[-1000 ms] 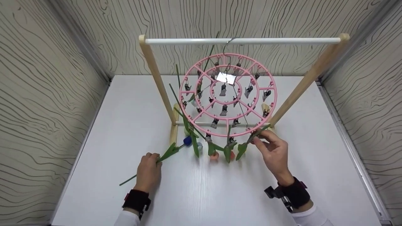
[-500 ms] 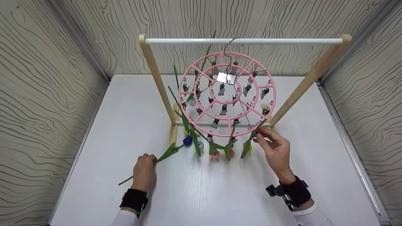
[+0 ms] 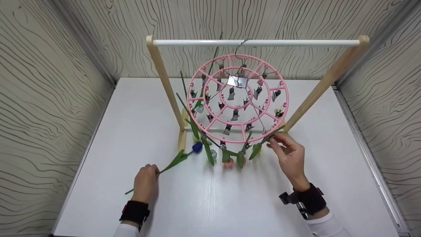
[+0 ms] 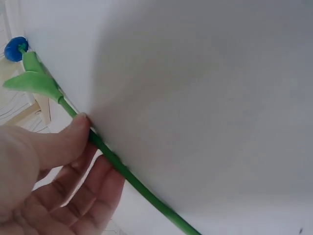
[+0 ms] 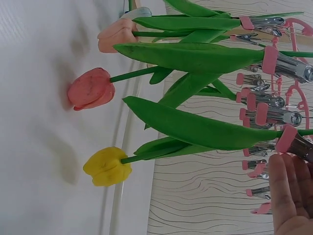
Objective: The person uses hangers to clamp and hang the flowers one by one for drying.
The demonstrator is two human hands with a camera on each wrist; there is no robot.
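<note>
On the left, my left hand (image 3: 145,184) pinches the green stem of a blue tulip (image 3: 197,147) between thumb and fingers. The flower lies low, its head toward the rack; in the left wrist view the stem (image 4: 151,196) runs past the fingertips. My right hand (image 3: 291,158) is at the front right rim of a pink round clip hanger (image 3: 245,133), its fingers at a metal clip (image 5: 299,145); the thumb is hidden in the right wrist view. That clip grips a yellow tulip (image 5: 107,166) hanging head down. Beside it hang a coral tulip (image 5: 91,89) and a peach tulip (image 5: 116,36).
The hanger hooks over the white bar (image 3: 296,43) of a wooden rack (image 3: 324,87). Several bare clips dangle from its rings. More tulips hang at its left side, with stems sticking up. A patterned wall (image 3: 98,19) stands behind the white table (image 3: 204,204).
My left hand has slid left and down along the blue tulip's stem, while the flower barely moved. The hanger has turned slightly, its front clips shifting right, and my right hand moved a little right.
</note>
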